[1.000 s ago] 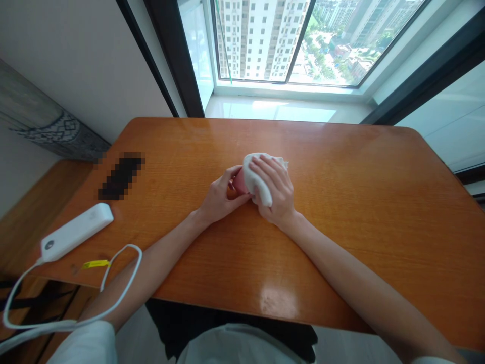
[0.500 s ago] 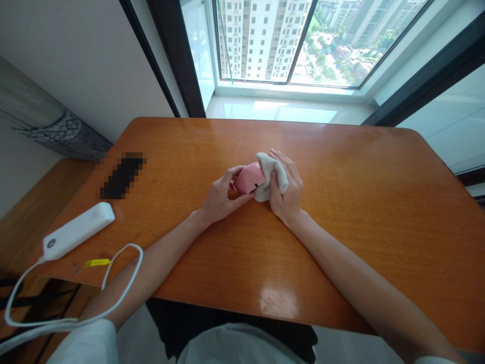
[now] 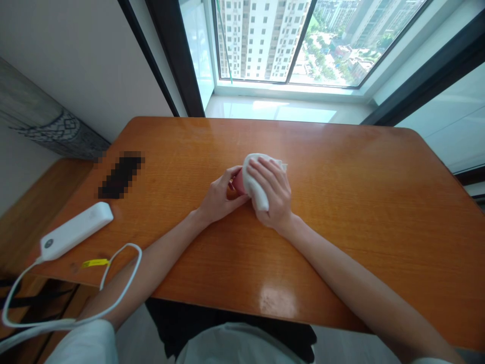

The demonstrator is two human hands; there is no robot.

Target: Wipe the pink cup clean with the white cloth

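On the glossy orange wooden bench point(image 3: 341, 202) below a corner window point(image 3: 288, 40), the left hand point(image 3: 217, 199) grips a pink object point(image 3: 238, 182) while the right hand point(image 3: 275, 197) clasps a white cloth point(image 3: 253, 184) over it.

Desk point(image 3: 341, 212) below window point(image 3: 288, 40), sill between. Both hands at desk centre: left hand point(image 3: 217, 199) left of block point(image 3: 238, 182), right hand point(image 3: 273, 194) on cloth point(image 3: 253, 186) over block. Power bank point(image 3: 76, 231) at desk's left edge, cable point(image 3: 113, 283) trailing off front. Blurred item point(image 3: 120, 176) behind power bank.
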